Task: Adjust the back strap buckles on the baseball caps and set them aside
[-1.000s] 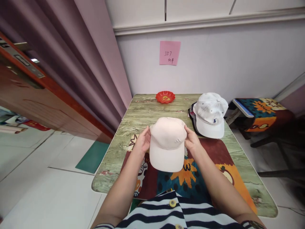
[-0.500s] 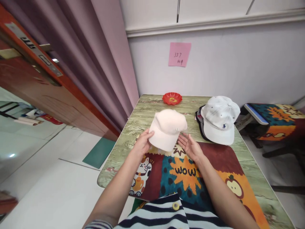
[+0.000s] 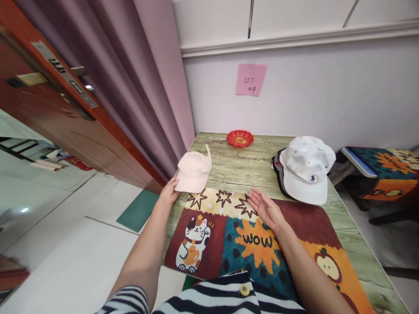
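A pale cream baseball cap [image 3: 194, 171] is at the left side of the table, its brim toward me and its back strap sticking up. My left hand [image 3: 169, 192] grips the left edge of the brim between thumb and fingers. Over the printed mat [image 3: 225, 244], my right hand [image 3: 266, 210] is held open with the palm turned inward, touching no cap. To its upper right sits a stack of caps, a white baseball cap [image 3: 307, 165] with a small dark blue emblem on top and darker caps [image 3: 279, 170] partly hidden beneath.
A red scalloped dish [image 3: 240, 138] stands at the back of the wood-patterned table [image 3: 229, 152]. A pink paper note [image 3: 251, 80] is on the wall. An orange-brown door [image 3: 98, 144] and purple curtain [image 3: 157, 83] flank the left; a cloth-covered stool [image 3: 389, 165] is at right.
My left hand has carried the cream cap leftward, from the middle to the table's left side. My right hand is now well apart from the cap and remains open.
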### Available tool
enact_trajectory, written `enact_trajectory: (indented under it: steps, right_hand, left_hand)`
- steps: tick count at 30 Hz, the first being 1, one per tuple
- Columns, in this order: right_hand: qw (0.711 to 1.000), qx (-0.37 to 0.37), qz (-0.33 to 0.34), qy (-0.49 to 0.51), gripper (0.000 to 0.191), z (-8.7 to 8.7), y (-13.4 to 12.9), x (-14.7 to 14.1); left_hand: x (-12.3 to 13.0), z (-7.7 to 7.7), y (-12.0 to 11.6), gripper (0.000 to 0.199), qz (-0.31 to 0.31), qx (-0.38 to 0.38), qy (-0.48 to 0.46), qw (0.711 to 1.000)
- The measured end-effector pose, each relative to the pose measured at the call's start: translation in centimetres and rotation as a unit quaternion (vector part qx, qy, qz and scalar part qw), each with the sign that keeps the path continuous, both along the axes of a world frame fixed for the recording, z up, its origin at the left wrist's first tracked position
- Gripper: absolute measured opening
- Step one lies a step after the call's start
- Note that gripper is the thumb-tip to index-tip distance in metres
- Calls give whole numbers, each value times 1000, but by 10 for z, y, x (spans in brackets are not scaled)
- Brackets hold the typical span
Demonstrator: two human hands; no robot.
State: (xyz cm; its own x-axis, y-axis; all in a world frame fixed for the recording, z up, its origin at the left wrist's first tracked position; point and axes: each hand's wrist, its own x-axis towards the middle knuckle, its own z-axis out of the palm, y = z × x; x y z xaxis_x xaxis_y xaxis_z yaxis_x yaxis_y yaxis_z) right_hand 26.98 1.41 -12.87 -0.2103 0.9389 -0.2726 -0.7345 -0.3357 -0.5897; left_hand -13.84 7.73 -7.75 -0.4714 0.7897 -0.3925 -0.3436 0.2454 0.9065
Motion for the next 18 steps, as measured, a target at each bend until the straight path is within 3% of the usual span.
enact_trajectory:
  steps: [5, 9, 13, 18]
  right_hand:
    - [1000, 11, 8, 15, 29, -2, -1, 2]
    - [1000, 16, 9, 18, 29, -4, -1, 3]
    - [1000, 18, 10, 17, 29, -5, -2, 2]
    - [1000, 23, 8, 12, 28, -6, -2, 3]
  left_hand:
    - [-7, -1, 2, 36, 18, -49, 114, 992]
    - [-4, 5, 3, 39, 49, -100, 260, 959]
    - [21, 13, -2, 68, 50, -91, 415, 904]
    - [72, 5, -6, 115, -92, -130, 611, 776]
